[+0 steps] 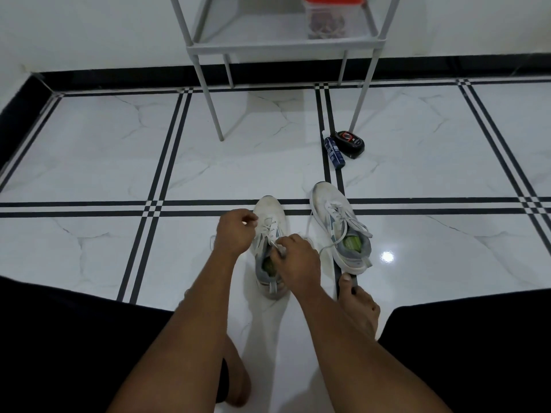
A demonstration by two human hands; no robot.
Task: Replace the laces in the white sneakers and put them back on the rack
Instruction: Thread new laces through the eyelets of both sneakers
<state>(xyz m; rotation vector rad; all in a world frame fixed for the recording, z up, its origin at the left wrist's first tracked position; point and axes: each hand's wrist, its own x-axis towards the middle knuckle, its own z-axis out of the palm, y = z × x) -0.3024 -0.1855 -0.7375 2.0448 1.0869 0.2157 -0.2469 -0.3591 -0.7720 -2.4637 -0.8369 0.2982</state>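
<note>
Two white sneakers with grey heels and green insoles stand on the tiled floor, toes pointing away from me. The left sneaker (269, 222) sits between my hands. My left hand (234, 232) hovers over its left side with fingers curled, pinching a white lace (269, 231) near the eyelets. My right hand (298, 260) pinches the same lace by the tongue. The right sneaker (340, 228) stands apart to the right, its lace loose and trailing on the floor. The grey rack (283, 44) stands at the back.
A clear tub with a red lid (331, 16) sits on the rack's shelf. A blue bottle (334, 150) and a black shoe-polish sponge (350, 143) lie by the rack's right leg. My bare feet (359, 305) rest on the floor near the sneakers.
</note>
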